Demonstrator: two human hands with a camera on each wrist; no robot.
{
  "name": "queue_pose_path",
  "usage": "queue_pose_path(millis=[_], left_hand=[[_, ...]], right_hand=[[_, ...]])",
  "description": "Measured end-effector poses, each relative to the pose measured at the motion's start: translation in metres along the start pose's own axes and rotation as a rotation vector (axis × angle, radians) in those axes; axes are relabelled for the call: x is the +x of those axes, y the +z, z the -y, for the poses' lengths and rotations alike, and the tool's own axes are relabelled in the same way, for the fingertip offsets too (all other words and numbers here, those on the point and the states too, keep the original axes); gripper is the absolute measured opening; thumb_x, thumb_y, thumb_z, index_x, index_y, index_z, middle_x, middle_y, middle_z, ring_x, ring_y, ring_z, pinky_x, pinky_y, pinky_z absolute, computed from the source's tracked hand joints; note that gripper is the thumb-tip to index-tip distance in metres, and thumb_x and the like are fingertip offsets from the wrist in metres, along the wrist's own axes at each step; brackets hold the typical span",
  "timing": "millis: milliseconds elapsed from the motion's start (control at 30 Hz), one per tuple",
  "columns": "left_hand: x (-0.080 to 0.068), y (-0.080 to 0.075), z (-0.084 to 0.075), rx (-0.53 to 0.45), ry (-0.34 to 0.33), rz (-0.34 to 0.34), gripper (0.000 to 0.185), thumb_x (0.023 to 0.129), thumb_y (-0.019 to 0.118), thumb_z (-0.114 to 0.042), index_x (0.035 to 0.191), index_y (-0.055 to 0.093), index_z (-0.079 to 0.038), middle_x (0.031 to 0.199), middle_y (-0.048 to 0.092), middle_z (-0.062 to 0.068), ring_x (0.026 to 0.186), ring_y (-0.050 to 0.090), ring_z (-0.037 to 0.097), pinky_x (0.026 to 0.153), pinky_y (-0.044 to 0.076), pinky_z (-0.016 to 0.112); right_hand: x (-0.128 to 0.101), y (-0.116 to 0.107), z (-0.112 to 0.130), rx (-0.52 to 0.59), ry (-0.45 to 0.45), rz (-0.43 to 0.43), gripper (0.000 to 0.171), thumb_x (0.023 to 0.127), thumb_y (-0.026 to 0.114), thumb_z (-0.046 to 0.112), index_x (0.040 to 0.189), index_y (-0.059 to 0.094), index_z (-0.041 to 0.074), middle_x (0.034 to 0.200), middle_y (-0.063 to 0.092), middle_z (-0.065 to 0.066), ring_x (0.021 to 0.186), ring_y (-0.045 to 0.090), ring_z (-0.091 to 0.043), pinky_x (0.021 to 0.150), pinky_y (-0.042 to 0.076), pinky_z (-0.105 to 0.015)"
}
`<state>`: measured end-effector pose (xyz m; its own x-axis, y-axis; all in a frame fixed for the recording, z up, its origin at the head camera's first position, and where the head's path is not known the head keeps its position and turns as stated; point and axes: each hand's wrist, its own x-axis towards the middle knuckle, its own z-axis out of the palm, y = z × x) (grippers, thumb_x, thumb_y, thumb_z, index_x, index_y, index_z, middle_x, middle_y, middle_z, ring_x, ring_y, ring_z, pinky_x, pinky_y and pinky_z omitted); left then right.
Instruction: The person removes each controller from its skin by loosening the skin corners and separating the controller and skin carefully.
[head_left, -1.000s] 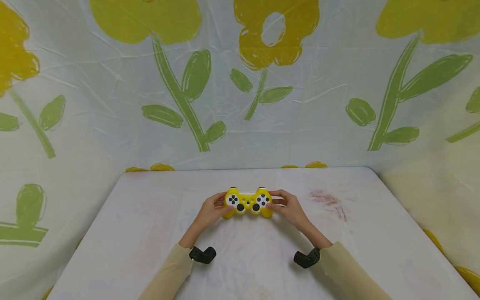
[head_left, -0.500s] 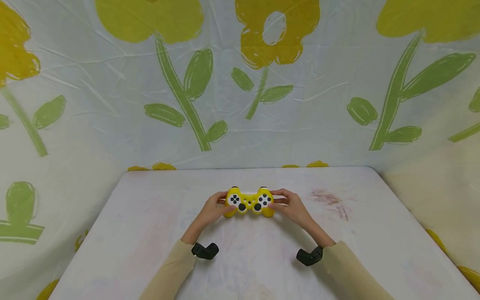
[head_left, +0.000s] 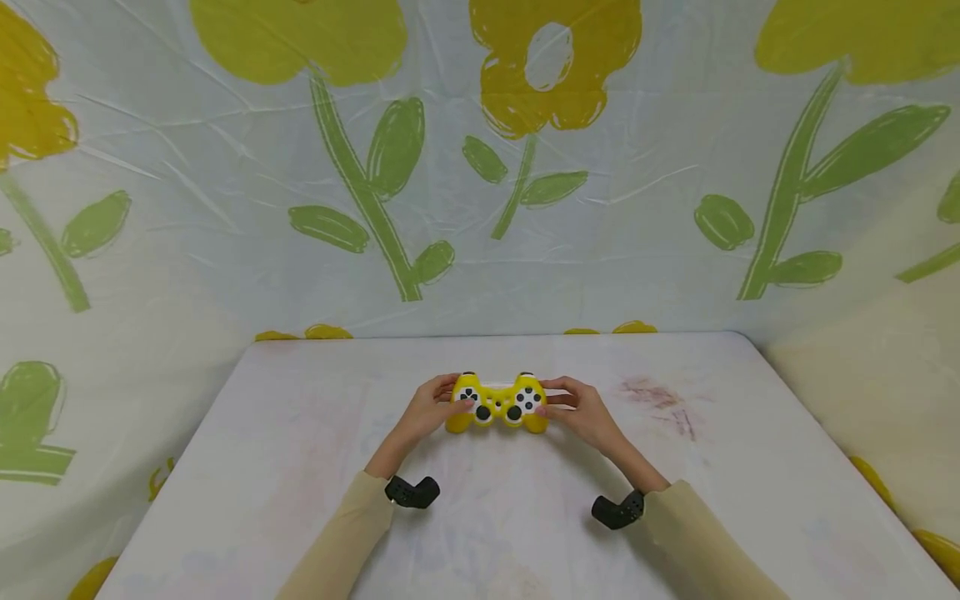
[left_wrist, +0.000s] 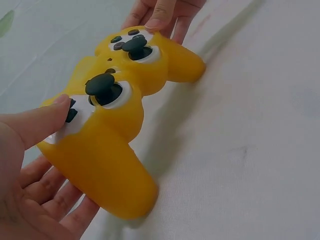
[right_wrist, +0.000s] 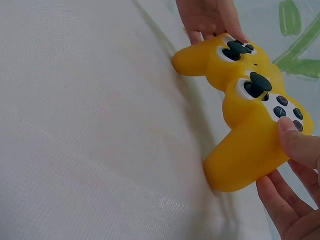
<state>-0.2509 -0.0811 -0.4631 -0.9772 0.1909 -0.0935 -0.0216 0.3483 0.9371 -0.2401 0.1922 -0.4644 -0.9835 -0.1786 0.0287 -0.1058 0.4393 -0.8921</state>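
Observation:
A yellow game controller point(head_left: 497, 396) with white button panels and two black thumbsticks is held between both hands, its face toward the head camera. My left hand point(head_left: 429, 410) grips the left end, its thumb point(left_wrist: 45, 120) lying on the directional pad and its fingers behind and beneath. At the other end my right hand point(head_left: 587, 412) pinches the controller, thumb tip point(right_wrist: 287, 126) at the edge of the round buttons, fingers underneath. In the left wrist view the controller's grips point(left_wrist: 117, 185) sit close over the white cloth, casting a shadow.
A white-covered table point(head_left: 495, 517) with faint reddish smudges point(head_left: 652, 396) on the right lies below. Behind it and at the sides hangs a curtain point(head_left: 570, 267) printed with yellow flowers. Black wrist cameras point(head_left: 412, 492) are strapped at both sleeves.
My left thumb has shifted up onto the directional pad, and the left hand has risen slightly along the controller. The right hand and the controller stay nearly in place.

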Motion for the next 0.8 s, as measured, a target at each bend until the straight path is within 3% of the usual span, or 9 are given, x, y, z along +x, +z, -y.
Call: queue_pose_path(millis=[500,800], left_hand=[[0.0021,-0.0026,0.004,0.012,-0.046,0.005,0.064,0.084,0.075,-0.028,0.137,0.051,-0.002,0.135,0.057,0.016,0.117,0.058,0.028,0.099,0.049,0.039],[-0.0023,0.0006,0.0064,-0.029,-0.013,-0.001,0.065,0.085,0.074,-0.027,0.138,0.049,0.001,0.134,0.057,0.019,0.12,0.057,0.031,0.099,0.048,0.041]], right_hand=[[0.0014,0.0026,0.0002,0.0,-0.013,-0.002,0.037,0.084,0.073,0.011,0.119,0.061,0.006,0.134,0.057,-0.016,0.111,0.063,-0.035,0.093,0.052,-0.044],[0.0013,-0.0007,-0.0002,0.0,-0.02,0.013,0.038,0.085,0.073,0.013,0.12,0.061,0.005,0.134,0.057,-0.016,0.111,0.063,-0.034,0.092,0.053,-0.043]])
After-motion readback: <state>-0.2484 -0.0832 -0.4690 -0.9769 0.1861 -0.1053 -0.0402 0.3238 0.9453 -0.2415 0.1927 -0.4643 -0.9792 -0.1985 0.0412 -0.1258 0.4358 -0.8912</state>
